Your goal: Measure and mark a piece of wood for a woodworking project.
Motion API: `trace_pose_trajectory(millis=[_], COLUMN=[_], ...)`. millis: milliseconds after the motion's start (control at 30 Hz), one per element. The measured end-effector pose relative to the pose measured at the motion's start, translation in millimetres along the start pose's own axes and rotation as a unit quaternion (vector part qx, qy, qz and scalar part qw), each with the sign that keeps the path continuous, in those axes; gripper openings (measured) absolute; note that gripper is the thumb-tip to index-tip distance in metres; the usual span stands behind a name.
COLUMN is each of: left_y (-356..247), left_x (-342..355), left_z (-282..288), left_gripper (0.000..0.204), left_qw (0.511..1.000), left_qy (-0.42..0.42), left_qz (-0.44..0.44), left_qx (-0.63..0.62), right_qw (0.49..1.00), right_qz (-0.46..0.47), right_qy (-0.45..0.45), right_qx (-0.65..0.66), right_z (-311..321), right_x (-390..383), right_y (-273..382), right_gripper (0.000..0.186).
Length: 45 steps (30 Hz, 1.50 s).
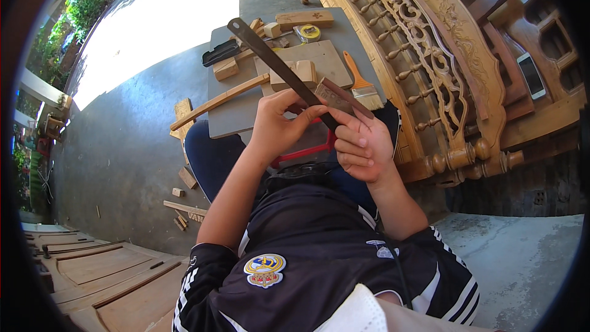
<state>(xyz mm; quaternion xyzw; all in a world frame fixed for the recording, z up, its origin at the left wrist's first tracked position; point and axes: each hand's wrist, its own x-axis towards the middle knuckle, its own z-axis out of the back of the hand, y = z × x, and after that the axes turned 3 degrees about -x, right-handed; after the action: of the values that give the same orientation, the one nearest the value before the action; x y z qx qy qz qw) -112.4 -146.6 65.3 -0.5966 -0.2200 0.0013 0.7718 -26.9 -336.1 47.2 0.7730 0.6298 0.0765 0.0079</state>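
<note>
A long, flat dark metal bar (270,57), with a rounded end and a hole in it, slants across in front of me. My left hand (279,122) pinches it near its lower part between thumb and fingers. Close beside, my right hand (364,144) has its fingers curled at the bar's lower end. A stiff brown folded piece (335,95), with print on its face and looking like sandpaper, sticks up from the right hand against the bar. The fingers partly hide where bar and folded piece meet.
A grey work surface (230,114) bears wooden blocks (301,74), a yellow tape measure (309,32), a paintbrush (362,83) and a black tool (220,53). A wooden stick (221,101) overhangs its left edge. Carved furniture (424,49) stands right, with a phone (531,75) on it. Wood offcuts (187,177) lie on the floor.
</note>
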Motion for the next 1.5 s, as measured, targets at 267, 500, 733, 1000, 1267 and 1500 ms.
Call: trace_pose_trajectory(millis=[267,500,733,1000,1267,1500], left_y=[5,7,8,-4,-7,15], left_x=[1,5,2,5,-4,-15], left_z=[-8,-4,0,7,-9,-29], left_gripper=[0.025,0.028,0.017,0.022,0.033,0.042], left_qw=[0.993,0.988,0.981,0.989,0.969,0.935], left_qy=[-0.059,-0.06,-0.105,-0.106,-0.035,-0.041], left_qz=[-0.094,-0.133,-0.118,-0.074,0.126,0.201], left_qx=[0.045,0.055,0.113,0.067,-0.21,-0.291], right_qw=[0.999,0.999,0.996,0.905,0.726,0.556], right_qz=[-0.011,-0.025,-0.073,-0.049,0.137,0.109], right_qy=[-0.008,-0.001,-0.028,-0.138,-0.27,-0.357], right_qx=[0.04,0.039,-0.036,-0.4,-0.617,-0.743], right_z=[3,4,-14,-29,-32,-14], right_x=[-2,-4,-3,-10,-5,-6], right_y=[-3,-6,-27,-22,-35,-25], right_gripper=[0.063,0.064,0.056,0.068,0.066,0.034])
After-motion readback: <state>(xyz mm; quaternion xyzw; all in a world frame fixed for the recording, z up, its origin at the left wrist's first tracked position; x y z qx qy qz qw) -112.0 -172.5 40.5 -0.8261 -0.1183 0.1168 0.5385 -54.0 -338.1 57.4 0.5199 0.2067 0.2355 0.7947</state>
